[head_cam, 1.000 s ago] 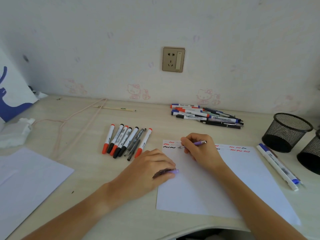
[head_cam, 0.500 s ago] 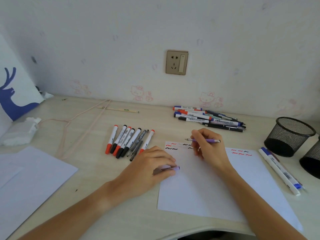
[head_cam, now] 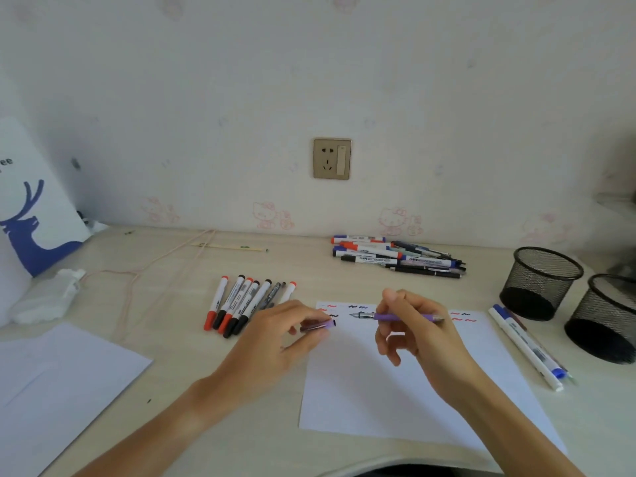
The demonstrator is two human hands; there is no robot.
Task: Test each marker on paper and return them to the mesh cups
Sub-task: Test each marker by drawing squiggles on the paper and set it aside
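Over the top edge of the paper (head_cam: 395,383) my right hand (head_cam: 418,333) pinches the purple pen (head_cam: 399,317), lying level with its nib pointing left, just off the sheet. My left hand (head_cam: 275,342) grips the purple cap (head_cam: 318,326) at the sheet's left edge, opening facing the nib. This looks like recapping, so I'd line cap and nib up on one axis, bring them together slowly and push until it seats; a skewed approach could smear ink on my fingers. Red and black squiggles sit along the top. A row of markers (head_cam: 241,304) lies to the left, a pile of pens (head_cam: 395,257) behind, and the mesh cups (head_cam: 540,282) wait on the right, well apart from my hands.
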